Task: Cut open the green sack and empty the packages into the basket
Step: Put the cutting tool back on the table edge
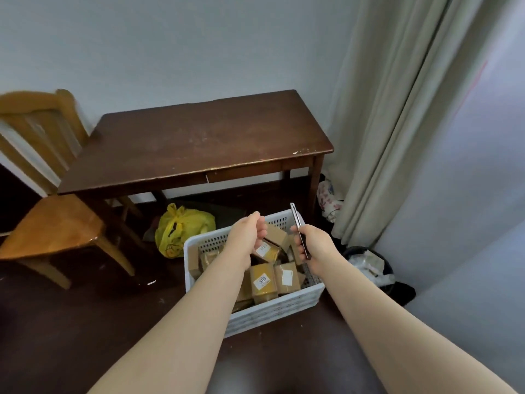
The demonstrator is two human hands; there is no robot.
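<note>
A white plastic basket stands on the dark floor and holds several brown cardboard packages with white labels. Both my hands hover over it. My right hand grips a slim utility knife, its blade end pointing up and away. My left hand is held beside it with fingers loosely curled and nothing visible in it. No green sack is in view.
A dark wooden table stands against the wall behind the basket. A wooden chair is at the left. A yellow plastic bag lies under the table. A curtain hangs at right, with a black bin below it.
</note>
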